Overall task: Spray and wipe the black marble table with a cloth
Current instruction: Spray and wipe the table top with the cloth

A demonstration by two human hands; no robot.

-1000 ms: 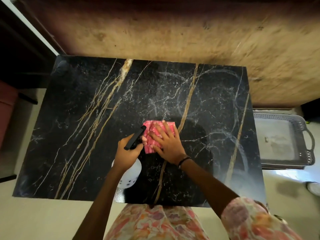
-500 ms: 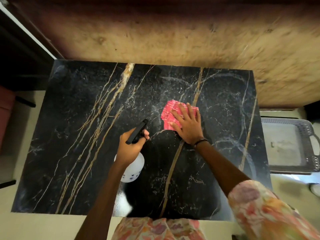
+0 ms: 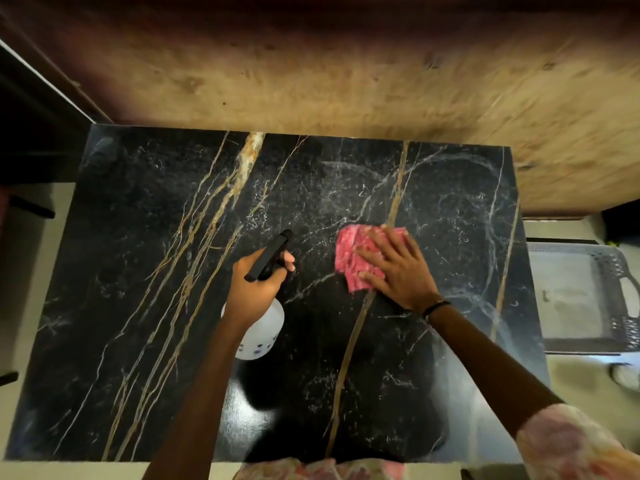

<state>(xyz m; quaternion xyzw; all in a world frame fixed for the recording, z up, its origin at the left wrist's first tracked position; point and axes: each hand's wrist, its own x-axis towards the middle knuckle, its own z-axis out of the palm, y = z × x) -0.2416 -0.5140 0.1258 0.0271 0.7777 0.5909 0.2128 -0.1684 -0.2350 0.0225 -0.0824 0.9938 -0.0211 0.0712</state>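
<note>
The black marble table (image 3: 145,271) with gold and white veins fills the middle of the view. A folded pink cloth (image 3: 349,254) lies on it right of centre. My right hand (image 3: 398,268) presses flat on the cloth with straight fingers. My left hand (image 3: 256,289) grips a white spray bottle (image 3: 261,332) by its black trigger head, held above the table's middle, nozzle pointing away from me. Pale smeared wipe marks curve over the table's right half.
A wooden panel (image 3: 346,81) runs along the table's far edge. A grey plastic tray (image 3: 585,296) with handles stands on the floor to the right. Dark furniture (image 3: 31,133) is at the far left. Pale floor borders the table's left and near sides.
My right hand slid the cloth away from me and to the right, then a little nearer again. My left hand kept hold of the spray bottle and barely shifted.
</note>
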